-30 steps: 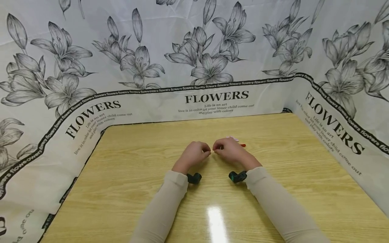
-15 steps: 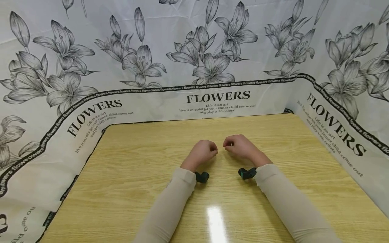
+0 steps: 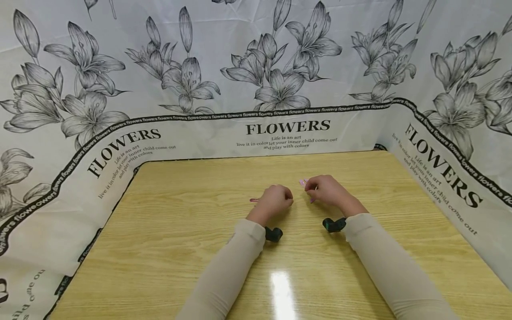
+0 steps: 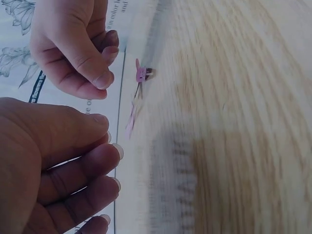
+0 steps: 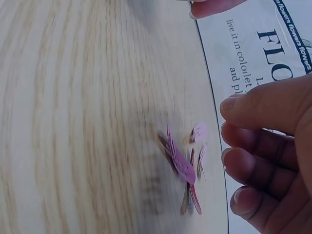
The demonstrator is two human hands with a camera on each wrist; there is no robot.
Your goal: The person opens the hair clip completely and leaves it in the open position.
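Your hands are above a pale wood-grain table (image 3: 180, 222), glossy enough to throw a bright glare nearer you than both hands. White cloth (image 3: 224, 133) printed with grey lilies and "FLOWERS" walls it in beyond them and to either side.

You have two hands, apart, fingertips facing: your left hand (image 3: 274, 200) and your right hand (image 3: 330, 190), each loosely bent, unladen. Two beige sleeves (image 3: 228, 266) and two black wrist devices (image 3: 274, 234) sit behind them.

At least three pink pieces (image 5: 183, 165) and one red piece (image 5: 195, 197) are clustered near your right fingertips; another pink sliver (image 3: 254, 200) shows just left of your left hand.

Your right hand partly covers its cluster in the head view, and your left hand may cover part of the sliver. The pieces are blurred, so you cannot tell their exact number, or whether all touch the table.
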